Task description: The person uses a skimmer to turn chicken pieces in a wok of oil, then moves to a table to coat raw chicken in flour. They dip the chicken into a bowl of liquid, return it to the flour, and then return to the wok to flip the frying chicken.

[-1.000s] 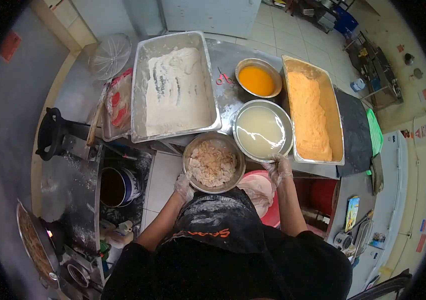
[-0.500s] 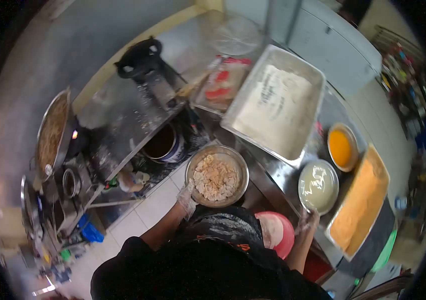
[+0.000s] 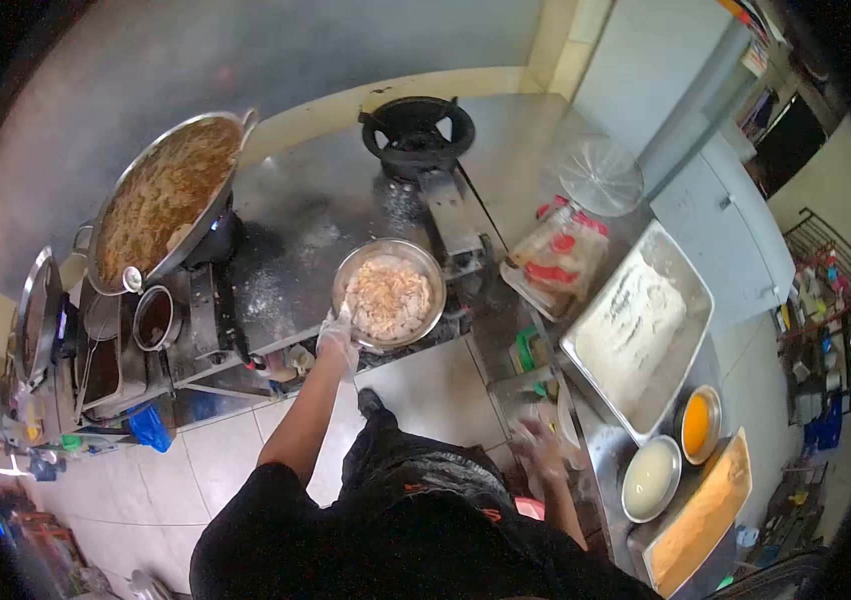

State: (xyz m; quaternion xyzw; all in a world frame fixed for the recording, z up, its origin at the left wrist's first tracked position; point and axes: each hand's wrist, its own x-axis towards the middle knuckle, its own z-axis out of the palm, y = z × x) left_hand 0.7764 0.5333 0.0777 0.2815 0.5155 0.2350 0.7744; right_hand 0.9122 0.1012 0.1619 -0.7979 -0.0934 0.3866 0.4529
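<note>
My left hand (image 3: 339, 337), in a clear plastic glove, grips the near left rim of a round metal bowl (image 3: 343, 262). Pieces coated in pale flour and crumbs (image 3: 389, 297) fill this bowl, which is over the front edge of the steel stove counter. My right hand (image 3: 540, 447), also gloved, hangs at my right side with its fingers spread and blurred, and nothing shows in it. Nearest to it is the side counter, where a bowl of pale liquid (image 3: 651, 480) stands beside a tray of orange powder (image 3: 703, 515).
A large pan of bubbling oil (image 3: 166, 195) sits at the left, with a small dark pot (image 3: 157, 318) below it. An unused black burner (image 3: 417, 135) is at the back. A flour tray (image 3: 636, 325), a bowl of orange liquid (image 3: 699, 425) and a red-marked bag (image 3: 564, 255) are on the right.
The view has turned left. My left hand has carried the bowl from in front of my body to the stove counter's edge. My right hand has left the pale liquid bowl's rim and opened.
</note>
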